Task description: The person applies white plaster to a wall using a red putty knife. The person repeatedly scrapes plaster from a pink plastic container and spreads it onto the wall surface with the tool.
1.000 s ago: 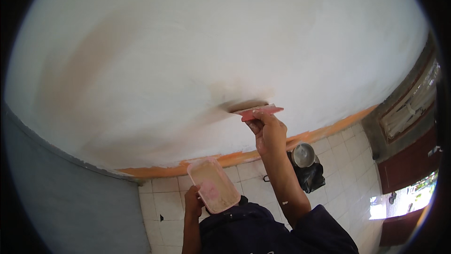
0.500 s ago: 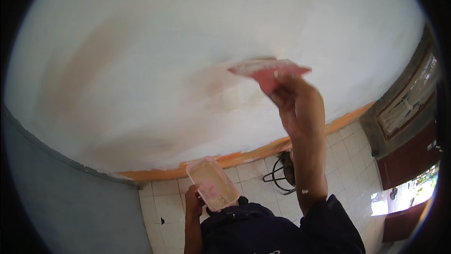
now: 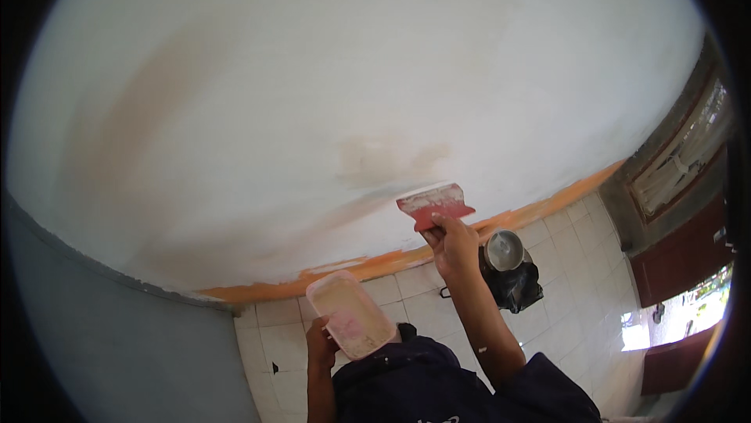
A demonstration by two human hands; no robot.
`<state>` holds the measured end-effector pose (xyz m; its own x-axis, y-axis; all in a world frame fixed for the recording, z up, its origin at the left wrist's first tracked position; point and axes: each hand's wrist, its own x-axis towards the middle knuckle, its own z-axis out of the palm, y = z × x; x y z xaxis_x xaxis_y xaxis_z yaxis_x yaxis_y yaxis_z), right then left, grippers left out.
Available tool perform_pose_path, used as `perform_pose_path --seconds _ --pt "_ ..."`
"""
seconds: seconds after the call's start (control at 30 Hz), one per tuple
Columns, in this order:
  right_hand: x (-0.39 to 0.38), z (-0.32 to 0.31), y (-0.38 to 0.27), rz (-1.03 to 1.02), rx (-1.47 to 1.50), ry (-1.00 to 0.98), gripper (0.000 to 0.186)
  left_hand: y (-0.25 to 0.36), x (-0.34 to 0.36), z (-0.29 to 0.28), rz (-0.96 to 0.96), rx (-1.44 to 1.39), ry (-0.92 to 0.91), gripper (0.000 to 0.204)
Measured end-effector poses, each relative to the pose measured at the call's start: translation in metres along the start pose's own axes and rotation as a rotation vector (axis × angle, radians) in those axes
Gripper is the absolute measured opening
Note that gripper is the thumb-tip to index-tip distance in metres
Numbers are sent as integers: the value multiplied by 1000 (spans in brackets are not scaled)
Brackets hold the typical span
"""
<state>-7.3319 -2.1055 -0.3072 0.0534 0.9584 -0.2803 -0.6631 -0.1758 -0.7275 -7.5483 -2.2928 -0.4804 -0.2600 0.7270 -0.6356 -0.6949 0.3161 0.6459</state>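
Observation:
My right hand [image 3: 454, 247] grips a red putty spreader [image 3: 435, 207] with pale filler smeared over its blade. The spreader's wide edge is at the lower part of the white wall [image 3: 274, 102]; whether it touches cannot be made out. Low at my body, my left hand [image 3: 321, 340] is closed on the side of a pinkish rectangular plastic tub [image 3: 314, 295]. Cream filler with a pink patch lies inside the tub. Tan and brownish patches mark the wall above and left of the spreader.
An orange band [image 3: 375, 268] runs along the wall's foot. On the white tiled floor [image 3: 274, 313], right of my right forearm, stand a round container [image 3: 504, 249] and a black plastic bag [image 3: 516, 286]. A grey wall [image 3: 102, 329] is at left, a window [image 3: 680, 165] and an open doorway at right.
My right hand has moved the spreader down the wall and slightly left, uncovering the round container and black bag. The left hand and tub have shifted only slightly.

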Motion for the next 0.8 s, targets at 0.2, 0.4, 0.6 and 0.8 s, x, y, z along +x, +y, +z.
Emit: perform_pose_path --seconds 0.2,0.4,0.6,0.8 --pt "46 38 -56 -54 -73 -37 9 -7 11 16 24 -16 -74 57" --pt "22 77 -119 -111 -156 -212 16 -3 16 21 29 -40 -66 56" --pt "-24 58 -128 -142 -57 -157 20 3 13 24 28 -41 -76 55" --pt "-1 -54 -43 -188 15 201 17 9 14 30 1 -3 -61 59"
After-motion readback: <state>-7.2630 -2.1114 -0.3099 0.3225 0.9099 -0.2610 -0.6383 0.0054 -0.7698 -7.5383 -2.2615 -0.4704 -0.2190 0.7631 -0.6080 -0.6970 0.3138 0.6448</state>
